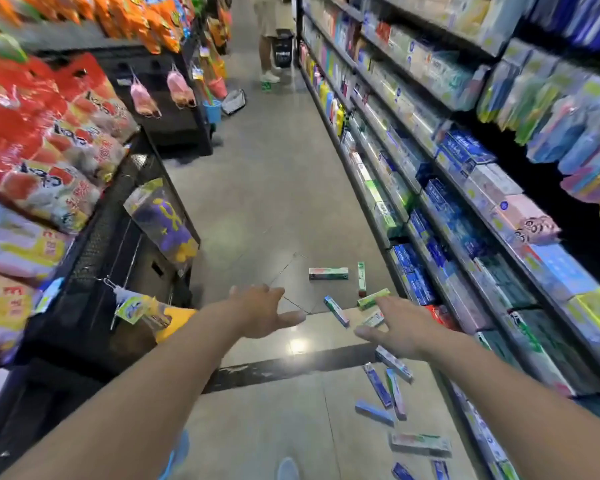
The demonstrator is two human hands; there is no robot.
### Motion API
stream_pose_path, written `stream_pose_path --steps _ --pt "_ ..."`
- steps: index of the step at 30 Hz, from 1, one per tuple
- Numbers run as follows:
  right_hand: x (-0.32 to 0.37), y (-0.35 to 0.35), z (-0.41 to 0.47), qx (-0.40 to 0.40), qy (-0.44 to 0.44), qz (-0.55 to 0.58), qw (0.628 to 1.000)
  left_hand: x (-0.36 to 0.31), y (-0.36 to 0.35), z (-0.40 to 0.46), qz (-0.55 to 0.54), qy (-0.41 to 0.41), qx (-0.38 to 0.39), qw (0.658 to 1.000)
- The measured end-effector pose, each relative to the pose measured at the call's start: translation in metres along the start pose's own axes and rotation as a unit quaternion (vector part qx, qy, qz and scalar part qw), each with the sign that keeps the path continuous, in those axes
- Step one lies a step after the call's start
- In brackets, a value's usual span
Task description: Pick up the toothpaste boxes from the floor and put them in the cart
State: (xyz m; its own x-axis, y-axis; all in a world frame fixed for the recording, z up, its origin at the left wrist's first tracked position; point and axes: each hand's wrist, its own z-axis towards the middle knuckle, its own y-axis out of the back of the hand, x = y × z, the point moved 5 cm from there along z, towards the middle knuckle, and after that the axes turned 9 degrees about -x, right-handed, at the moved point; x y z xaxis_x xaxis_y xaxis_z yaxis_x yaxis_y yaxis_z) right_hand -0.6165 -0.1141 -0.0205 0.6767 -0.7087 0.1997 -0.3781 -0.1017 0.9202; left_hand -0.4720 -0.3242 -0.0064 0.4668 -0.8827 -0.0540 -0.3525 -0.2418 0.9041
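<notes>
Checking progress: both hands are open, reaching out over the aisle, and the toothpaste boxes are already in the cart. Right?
Not quite. The head view shows the toothpaste boxes still scattered on the floor; no cart is visible. Left hand and right hand are open.

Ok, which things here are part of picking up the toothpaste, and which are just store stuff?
Part of the job:
- toothpaste boxes scattered on the floor
- left hand and right hand, both open, holding nothing

Just there:
- stocked shelves on the right
- snack bags on the left
- blue bucket
- shopper with black basket

No cart in view.
</notes>
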Motion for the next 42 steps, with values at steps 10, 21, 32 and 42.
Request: stream_pose_path --steps 10,21,32,42 --pt "-0.005 0.037 0.146 -0.001 -0.039 0.038 0.999 0.043 0.047 0.169 0.007 -0.026 0.047 0.999" --pt "-0.084 0.082 0.336 0.031 -0.077 0.057 0.995 0.003 0.123 0.383 0.018 -0.067 0.086 0.994" --pt "-0.143 0.092 0.447 0.033 -0.162 0.102 0.981 -0.038 0.150 0.555 0.086 -0.163 0.118 0.976" --pt "-0.186 0.016 0.518 0.004 -0.325 0.178 0.929 -0.066 0.083 0.703 0.157 -0.276 0.174 0.932"
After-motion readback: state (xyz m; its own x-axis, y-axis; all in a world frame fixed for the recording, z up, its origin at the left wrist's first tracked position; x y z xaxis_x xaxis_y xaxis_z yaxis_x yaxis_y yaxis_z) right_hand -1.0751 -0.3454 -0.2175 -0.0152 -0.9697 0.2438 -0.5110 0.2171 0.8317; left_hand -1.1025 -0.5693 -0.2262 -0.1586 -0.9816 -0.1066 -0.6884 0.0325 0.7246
